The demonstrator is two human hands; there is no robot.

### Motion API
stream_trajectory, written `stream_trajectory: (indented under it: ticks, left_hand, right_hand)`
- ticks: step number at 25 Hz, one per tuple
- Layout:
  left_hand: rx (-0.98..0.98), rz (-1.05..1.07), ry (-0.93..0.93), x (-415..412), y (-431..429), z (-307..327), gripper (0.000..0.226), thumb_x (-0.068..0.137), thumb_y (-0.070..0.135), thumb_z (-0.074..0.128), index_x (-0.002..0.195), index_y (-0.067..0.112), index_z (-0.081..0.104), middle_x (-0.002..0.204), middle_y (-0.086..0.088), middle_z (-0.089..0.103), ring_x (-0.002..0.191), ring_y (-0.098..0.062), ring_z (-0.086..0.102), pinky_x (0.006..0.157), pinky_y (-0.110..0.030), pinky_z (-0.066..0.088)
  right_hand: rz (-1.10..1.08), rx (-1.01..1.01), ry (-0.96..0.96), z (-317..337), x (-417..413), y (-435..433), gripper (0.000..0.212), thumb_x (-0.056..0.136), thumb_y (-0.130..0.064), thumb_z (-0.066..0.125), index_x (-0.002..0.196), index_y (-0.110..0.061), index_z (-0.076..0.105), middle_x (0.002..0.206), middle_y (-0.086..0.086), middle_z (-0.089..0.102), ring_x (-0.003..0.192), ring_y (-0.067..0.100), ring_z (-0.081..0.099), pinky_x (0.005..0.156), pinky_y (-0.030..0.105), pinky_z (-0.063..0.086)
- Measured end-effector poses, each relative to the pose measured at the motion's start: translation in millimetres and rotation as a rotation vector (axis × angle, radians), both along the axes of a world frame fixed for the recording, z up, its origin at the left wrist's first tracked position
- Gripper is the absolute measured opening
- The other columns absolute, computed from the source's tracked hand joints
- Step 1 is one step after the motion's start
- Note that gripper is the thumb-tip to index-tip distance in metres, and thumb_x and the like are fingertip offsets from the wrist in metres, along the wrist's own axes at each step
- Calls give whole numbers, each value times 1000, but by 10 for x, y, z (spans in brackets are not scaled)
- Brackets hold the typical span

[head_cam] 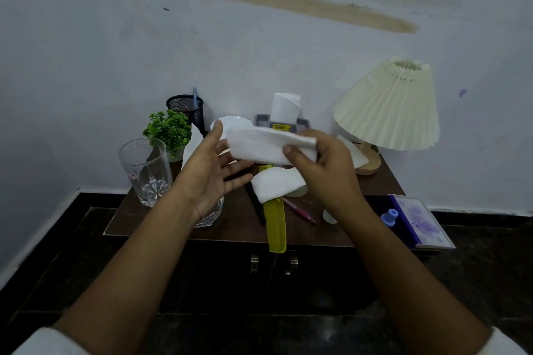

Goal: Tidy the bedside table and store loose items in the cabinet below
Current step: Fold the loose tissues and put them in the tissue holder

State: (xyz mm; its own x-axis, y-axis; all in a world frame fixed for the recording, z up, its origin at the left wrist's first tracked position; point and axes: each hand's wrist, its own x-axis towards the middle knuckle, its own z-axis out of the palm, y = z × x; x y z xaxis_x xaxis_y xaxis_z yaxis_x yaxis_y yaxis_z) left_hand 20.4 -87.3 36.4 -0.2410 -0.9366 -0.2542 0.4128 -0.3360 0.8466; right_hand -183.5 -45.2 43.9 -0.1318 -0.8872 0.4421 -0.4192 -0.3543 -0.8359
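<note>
Tissue [268, 145] sticks out leftward from the right hand [323, 164], pinched at its right end; the left hand [213, 164] waits spread wide just beside it.

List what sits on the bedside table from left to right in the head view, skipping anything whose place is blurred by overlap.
Drinking glass → black mesh pen holder → yellow comb → lamp's wooden base → purple book.
</note>
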Motion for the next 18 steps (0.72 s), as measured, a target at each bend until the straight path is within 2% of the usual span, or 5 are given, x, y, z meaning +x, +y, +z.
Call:
stream_trajectory:
  ticks: [3,6,10,15,18]
  left_hand:
    - [-91,-100,-25,-28,33,-14,57,86,49,69,132,15,62,120,-11,70,111,-27,70,86,-45,61]
    - [-164,-39,-96,-123,27,-51,40,87,13,72,125,5,65,112,-16,72,87,-21,73,70,-31,63]
    - [-156,65,-82,-209,-28,-82,25,90,3,69,114,4,68,95,-11,73,73,-14,72,66,-26,62]
    - [-182,72,-78,-299,-87,-47,29,93,8,68,121,6,65,108,-14,75,87,-22,74,70,-28,62]
    - [-160,174,-82,-276,-246,28,26,99,29,63,121,15,63,116,-6,72,97,-19,72,76,-33,60]
  right_hand:
    - [80,209,-303,63,-38,21,14,97,-13,67,110,-15,71,93,8,78,75,28,76,66,40,61]
    - [121,296,-370,116,-39,65,15,97,-13,67,112,-14,71,95,14,78,70,28,74,58,35,57]
    - [180,280,-667,153,39,65,21,93,-21,71,112,-12,70,100,12,77,82,25,74,62,33,60]
    - [44,328,-534,43,281,-89,29,93,-13,72,119,-4,67,97,15,77,75,22,75,61,35,61]
    - [-81,332,-485,123,214,-415,20,93,-5,69,111,3,65,80,17,73,60,21,72,56,38,62]
